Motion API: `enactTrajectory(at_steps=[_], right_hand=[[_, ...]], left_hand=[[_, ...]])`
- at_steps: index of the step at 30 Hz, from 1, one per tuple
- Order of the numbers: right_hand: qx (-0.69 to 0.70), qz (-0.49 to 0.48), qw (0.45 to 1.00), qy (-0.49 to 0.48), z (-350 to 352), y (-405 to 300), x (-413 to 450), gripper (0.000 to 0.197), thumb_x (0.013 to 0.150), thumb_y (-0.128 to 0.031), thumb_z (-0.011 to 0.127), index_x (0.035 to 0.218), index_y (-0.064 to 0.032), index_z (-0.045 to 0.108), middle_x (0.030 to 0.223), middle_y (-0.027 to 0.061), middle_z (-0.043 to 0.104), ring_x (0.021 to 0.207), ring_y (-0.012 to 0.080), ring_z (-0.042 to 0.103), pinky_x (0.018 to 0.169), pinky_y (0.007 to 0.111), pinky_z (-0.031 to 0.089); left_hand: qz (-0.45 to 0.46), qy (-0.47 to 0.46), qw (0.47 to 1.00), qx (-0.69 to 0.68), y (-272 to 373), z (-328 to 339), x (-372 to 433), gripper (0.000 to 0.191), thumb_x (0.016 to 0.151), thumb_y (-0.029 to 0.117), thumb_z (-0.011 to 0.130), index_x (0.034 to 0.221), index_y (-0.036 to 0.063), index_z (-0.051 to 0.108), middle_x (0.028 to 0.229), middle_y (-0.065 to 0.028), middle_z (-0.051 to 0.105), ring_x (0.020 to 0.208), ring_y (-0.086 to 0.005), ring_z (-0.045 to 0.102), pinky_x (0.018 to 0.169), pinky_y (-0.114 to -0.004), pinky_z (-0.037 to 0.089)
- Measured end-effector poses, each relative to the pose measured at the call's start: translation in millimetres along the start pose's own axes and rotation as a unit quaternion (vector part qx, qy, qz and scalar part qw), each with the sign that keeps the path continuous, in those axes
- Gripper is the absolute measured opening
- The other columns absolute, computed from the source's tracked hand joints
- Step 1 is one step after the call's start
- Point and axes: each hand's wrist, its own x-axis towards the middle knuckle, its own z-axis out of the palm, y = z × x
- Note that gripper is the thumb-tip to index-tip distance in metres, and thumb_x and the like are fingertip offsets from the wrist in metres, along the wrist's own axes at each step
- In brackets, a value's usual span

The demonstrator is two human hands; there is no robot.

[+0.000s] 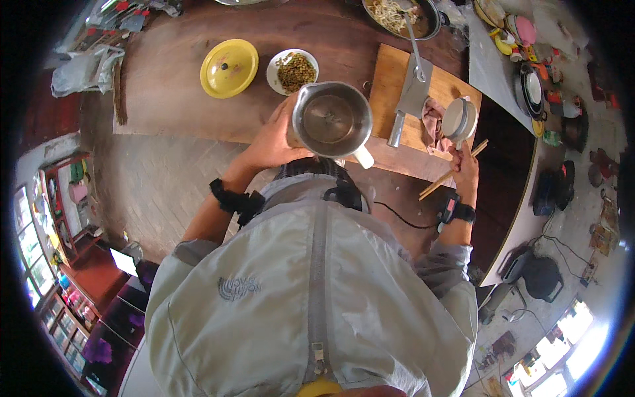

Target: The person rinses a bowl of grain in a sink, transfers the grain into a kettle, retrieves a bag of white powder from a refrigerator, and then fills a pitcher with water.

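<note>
My left hand [278,131] is wrapped around the side of an electric kettle [333,116]. The kettle is lidless, so its stainless steel inside shows, with what looks like clear liquid at the bottom. Its white handle [364,157] points toward my right. In my right hand [464,166] is a white round lid [454,119] with a grey rim, held by its narrow end over the right edge of a wooden cutting board [444,87]. A pair of chopsticks [432,187] passes by the fingers of that hand; whether they are gripped too, I cannot tell.
On the board lie a cleaver [414,89] and a pinkish cloth [434,124]. Behind it, a pan [434,30] of food holds a metal utensil [412,37]. A white bowl [272,74] of chopped food and a yellow lid [229,74] stand on the wooden table [168,94].
</note>
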Motion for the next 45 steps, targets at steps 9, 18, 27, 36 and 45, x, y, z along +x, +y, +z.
enactTrajectory(at_steps=[9, 18, 27, 36, 45], right_hand=[[0.011, -0.011, 0.999, 0.039, 8, 17, 61, 0.029, 0.09, -0.026, 0.054, 0.08, 0.0012, 0.058, 0.064, 0.0061, 0.058, 0.044, 0.0057, 0.041, 0.037, 0.019, 0.027], [-0.27, -0.078, 0.951, 0.127, 33, 22, 102, 0.034, 0.086, -0.032, 0.057, 0.069, -0.0022, 0.057, 0.052, 0.0007, 0.05, 0.044, 0.0093, 0.048, 0.039, 0.027, 0.037], [-0.408, -0.095, 0.889, 0.184, 12, 57, 145, 0.051, 0.077, -0.045, 0.057, 0.086, 0.0044, 0.06, 0.075, 0.019, 0.064, 0.075, 0.0321, 0.064, 0.066, 0.042, 0.049], [-0.51, -0.182, 0.822, 0.174, 38, 34, 89, 0.042, 0.077, -0.037, 0.061, 0.089, 0.0027, 0.058, 0.065, 0.0156, 0.061, 0.064, 0.0291, 0.063, 0.058, 0.039, 0.049], [-0.266, -0.162, 0.938, 0.15, 25, 28, -4, 0.036, 0.088, -0.034, 0.052, 0.079, -0.0002, 0.058, 0.063, 0.0058, 0.058, 0.047, 0.0128, 0.053, 0.045, 0.027, 0.041]], left_hand=[[-0.18, -0.068, 0.978, -0.083, -38, -12, -9, 0.068, 0.07, 0.024, 0.07, 0.127, 0.001, 0.042, 0.126, -0.0155, 0.047, 0.115, -0.0263, 0.046, 0.094, -0.038, 0.039], [-0.349, 0.057, 0.883, -0.308, -152, 13, 3, 0.037, 0.085, 0.025, 0.058, 0.107, -0.0044, 0.055, 0.096, -0.0086, 0.06, 0.085, -0.016, 0.058, 0.073, -0.028, 0.048], [-0.311, 0.062, 0.916, -0.246, -173, 21, 35, 0.025, 0.084, 0.017, 0.053, 0.098, -0.0037, 0.058, 0.099, -0.0136, 0.061, 0.087, -0.0209, 0.06, 0.076, -0.031, 0.05], [-0.314, 0.121, 0.725, -0.601, -190, 19, 49, 0.036, 0.084, 0.01, 0.049, 0.113, -0.0109, 0.046, 0.11, -0.0202, 0.055, 0.101, -0.0303, 0.056, 0.09, -0.04, 0.047], [-0.35, 0.148, 0.76, -0.527, -148, 9, 67, 0.03, 0.075, -0.002, 0.045, 0.104, -0.0081, 0.051, 0.102, -0.0167, 0.057, 0.091, -0.0291, 0.058, 0.078, -0.038, 0.051]])
